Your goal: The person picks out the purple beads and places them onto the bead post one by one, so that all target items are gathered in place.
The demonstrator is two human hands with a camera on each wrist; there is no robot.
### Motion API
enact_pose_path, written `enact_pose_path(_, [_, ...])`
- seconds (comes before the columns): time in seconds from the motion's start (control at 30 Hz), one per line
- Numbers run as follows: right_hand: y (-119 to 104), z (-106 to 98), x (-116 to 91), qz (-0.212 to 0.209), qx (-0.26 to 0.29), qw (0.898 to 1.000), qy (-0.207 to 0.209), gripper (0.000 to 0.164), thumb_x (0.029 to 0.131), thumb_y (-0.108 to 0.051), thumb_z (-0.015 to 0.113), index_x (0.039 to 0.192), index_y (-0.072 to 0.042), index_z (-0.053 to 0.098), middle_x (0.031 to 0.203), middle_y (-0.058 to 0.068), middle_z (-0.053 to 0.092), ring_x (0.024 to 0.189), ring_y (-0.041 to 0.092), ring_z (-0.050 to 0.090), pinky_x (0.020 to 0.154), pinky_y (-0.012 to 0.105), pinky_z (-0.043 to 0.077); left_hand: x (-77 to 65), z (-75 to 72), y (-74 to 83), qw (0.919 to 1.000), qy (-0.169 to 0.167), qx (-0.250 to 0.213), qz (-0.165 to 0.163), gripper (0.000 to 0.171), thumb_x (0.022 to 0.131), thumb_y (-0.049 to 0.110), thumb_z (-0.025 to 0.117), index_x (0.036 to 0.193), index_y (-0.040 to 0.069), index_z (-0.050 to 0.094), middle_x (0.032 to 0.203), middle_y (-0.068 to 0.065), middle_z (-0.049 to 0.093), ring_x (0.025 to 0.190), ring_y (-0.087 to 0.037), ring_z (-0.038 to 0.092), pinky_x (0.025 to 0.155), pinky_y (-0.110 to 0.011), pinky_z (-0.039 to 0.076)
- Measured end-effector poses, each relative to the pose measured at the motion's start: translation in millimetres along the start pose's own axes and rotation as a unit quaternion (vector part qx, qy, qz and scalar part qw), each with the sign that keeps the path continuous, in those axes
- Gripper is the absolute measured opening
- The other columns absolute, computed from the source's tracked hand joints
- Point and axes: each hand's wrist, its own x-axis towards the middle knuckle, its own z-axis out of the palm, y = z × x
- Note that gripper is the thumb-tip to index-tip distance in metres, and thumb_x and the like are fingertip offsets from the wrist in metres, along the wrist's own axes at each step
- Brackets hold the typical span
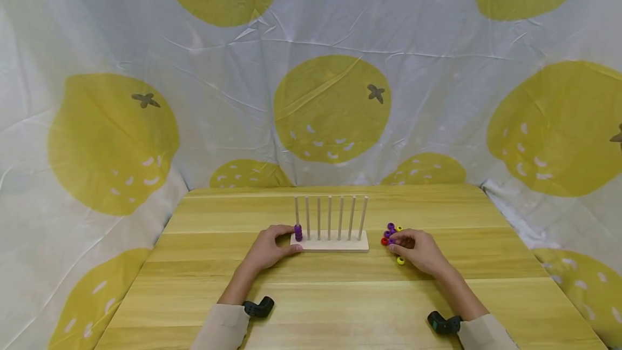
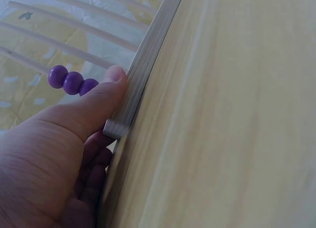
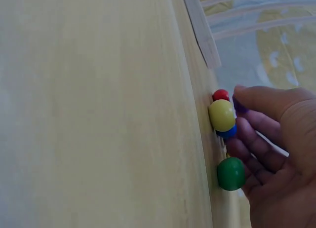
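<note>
A wooden stand (image 1: 335,245) with a row of several upright pegs stands on the table. My left hand (image 1: 269,247) grips its left end, thumb at the front edge and fingers round the far side. Three purple beads (image 2: 73,83) show stacked on the leftmost peg, beside that thumb. To the right of the stand, my right hand (image 1: 421,251) pinches a purple bead (image 3: 240,105) between thumb and fingertip. Close under and around this hand lie loose beads: a red bead (image 1: 384,241), a yellow bead (image 3: 222,115), a blue bead (image 3: 227,132) and a green bead (image 3: 231,173). The fingers partly hide the pile.
The stand and beads are on a light wooden table (image 1: 340,307). A white curtain (image 1: 437,107) with yellow fruit prints hangs behind the table and along its sides. More purple beads (image 1: 391,226) lie at the far side of the loose group.
</note>
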Motion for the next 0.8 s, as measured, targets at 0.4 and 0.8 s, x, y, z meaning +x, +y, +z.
enact_pose_path(0.4, [-17.1, -11.4, 6.1, -0.021, 0.008, 1.0, -0.002, 0.025, 0.094, -0.029, 0.078, 0.114, -0.015, 0.076, 0.096, 0.0, 0.07, 0.089, 0.017, 0.062, 0.074, 0.025, 0.054, 0.3, -0.6, -0.3, 1.0, -0.001, 0.001, -0.003, 0.057, 0.08, 0.048, 0.087, 0.128, 0.021, 0.073, 0.133, -0.002, 0.07, 0.134, -0.03, 0.059, 0.117, -0.05, 0.043])
enact_pose_path(0.8, [-49.8, -30.0, 21.1, -0.071, -0.011, 0.997, 0.009, 0.022, 0.096, -0.035, 0.075, 0.112, -0.021, 0.076, 0.099, -0.006, 0.072, 0.092, 0.016, 0.064, 0.074, 0.028, 0.054, -0.2, 0.0, -0.5, 1.0, 0.001, 0.001, -0.005, 0.056, 0.081, 0.046, 0.087, 0.129, 0.021, 0.073, 0.134, -0.003, 0.07, 0.134, -0.031, 0.058, 0.117, -0.051, 0.043])
